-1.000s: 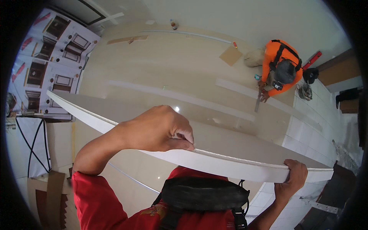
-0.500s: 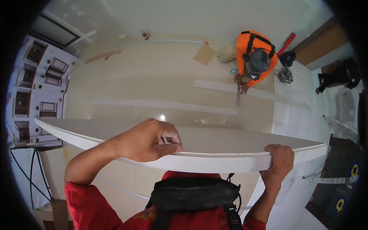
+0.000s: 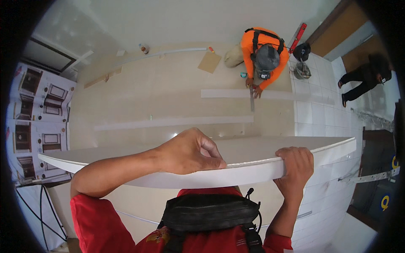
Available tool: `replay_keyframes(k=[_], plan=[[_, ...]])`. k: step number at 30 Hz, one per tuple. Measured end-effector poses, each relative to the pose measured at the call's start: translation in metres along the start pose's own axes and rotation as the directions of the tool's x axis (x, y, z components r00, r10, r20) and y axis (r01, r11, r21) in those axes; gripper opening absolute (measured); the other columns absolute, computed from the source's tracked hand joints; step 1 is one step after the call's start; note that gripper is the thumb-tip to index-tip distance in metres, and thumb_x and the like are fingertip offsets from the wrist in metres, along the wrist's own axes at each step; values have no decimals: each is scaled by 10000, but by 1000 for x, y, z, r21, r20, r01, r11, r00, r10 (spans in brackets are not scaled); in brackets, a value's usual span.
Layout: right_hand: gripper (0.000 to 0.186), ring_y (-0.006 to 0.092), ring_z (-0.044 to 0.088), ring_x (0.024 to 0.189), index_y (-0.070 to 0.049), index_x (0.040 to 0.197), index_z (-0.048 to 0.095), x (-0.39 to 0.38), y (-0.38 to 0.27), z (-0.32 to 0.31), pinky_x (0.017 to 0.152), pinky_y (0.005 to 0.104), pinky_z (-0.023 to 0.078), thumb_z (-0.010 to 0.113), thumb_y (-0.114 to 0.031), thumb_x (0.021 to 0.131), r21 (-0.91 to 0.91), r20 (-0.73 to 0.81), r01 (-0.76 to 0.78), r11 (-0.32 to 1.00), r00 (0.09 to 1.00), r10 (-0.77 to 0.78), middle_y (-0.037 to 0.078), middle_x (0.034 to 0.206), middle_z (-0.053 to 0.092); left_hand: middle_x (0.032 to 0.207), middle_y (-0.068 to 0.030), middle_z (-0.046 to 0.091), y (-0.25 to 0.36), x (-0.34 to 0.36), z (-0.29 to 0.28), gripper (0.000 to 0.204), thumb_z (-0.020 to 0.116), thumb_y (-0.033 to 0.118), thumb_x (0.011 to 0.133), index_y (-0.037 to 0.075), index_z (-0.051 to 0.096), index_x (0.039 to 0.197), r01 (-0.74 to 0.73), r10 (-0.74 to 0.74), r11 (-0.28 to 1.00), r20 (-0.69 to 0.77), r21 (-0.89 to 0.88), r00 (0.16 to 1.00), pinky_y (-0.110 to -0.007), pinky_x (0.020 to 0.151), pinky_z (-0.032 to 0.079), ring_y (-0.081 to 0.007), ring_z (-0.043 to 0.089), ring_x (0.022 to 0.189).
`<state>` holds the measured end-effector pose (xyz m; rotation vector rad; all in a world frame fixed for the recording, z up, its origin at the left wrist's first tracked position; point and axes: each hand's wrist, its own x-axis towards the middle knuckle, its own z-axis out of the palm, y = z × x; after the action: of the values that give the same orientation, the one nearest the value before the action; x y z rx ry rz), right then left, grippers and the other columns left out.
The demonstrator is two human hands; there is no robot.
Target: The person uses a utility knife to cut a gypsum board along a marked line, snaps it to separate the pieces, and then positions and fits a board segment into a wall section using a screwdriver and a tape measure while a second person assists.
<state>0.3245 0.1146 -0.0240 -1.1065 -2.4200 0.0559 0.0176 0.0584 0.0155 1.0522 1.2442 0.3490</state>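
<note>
Beige floor (image 3: 168, 103) beyond white board (image 3: 236, 175), lengthwise left-to-right

A person in orange (image 3: 272, 42) crouches on the floor (image 3: 168, 78) over a pale strip (image 3: 223, 93), with a bucket (image 3: 302, 72) near on white tiles (image 3: 306, 120). A brown square (image 3: 209, 62) and a bottle (image 3: 144, 49) are toward the wall (image 3: 177, 25). A printed sheet (image 3: 39, 116) is at left, a person in black (image 3: 365, 78) at right.

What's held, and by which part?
A white panel: the right hand grips its upper edge, right of middle; the left hand touches that edge nearer the middle, its grip unclear.
</note>
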Motion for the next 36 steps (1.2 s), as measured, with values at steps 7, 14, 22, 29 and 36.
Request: replay_keyframes(k=[7, 14, 22, 29, 36], plan=[[412, 292, 630, 845, -130, 891, 639, -3, 0, -2, 824, 419, 482, 800, -61, 518, -28, -4, 14, 1000, 1000, -14, 41, 848, 652, 889, -86, 765, -2, -17, 3, 174, 764, 165, 969, -4, 773, 932, -133, 179, 976, -289, 172, 940, -279, 779, 553, -148, 683, 813], [384, 306, 626, 865, -117, 877, 623, 0, 12, 5, 821, 431, 478, 811, -65, 545, -15, -118, 45, 999, 992, -46, 57, 826, 633, 1209, -254, 666, -19, -57, 42, 795, 773, 493, 882, 9, 494, 1448, -153, 532, 481, -148, 863, 834, -511, 955, 534, -442, 674, 1079], [428, 323, 646, 955, -105, 957, 613, 2, 20, 4, 885, 467, 479, 866, -151, 615, -35, -20, 66, 997, 998, -67, 82, 904, 660, 1122, -226, 701, -46, -29, 72, 599, 793, 360, 848, 52, 580, 1314, 152, 617, 416, -401, 896, 677, -504, 912, 555, -426, 698, 1015], [460, 308, 613, 1137, -122, 1067, 661, 2, 29, 13, 1019, 493, 428, 857, -188, 656, -45, -67, 111, 993, 991, -114, 95, 1105, 680, 923, -153, 720, -44, -10, 75, 293, 799, 235, 777, 66, 650, 964, 331, 605, 460, -564, 824, 562, -475, 794, 582, -373, 723, 872], [655, 356, 477, 1395, -99, 1376, 577, -32, 46, 1, 1176, 531, 334, 832, -223, 786, -144, -216, -87, 986, 975, 55, 164, 1444, 557, 935, -172, 728, -53, -9, 72, 242, 767, 171, 753, 58, 653, 934, 343, 613, 489, -596, 802, 518, -512, 789, 572, -407, 716, 883]])
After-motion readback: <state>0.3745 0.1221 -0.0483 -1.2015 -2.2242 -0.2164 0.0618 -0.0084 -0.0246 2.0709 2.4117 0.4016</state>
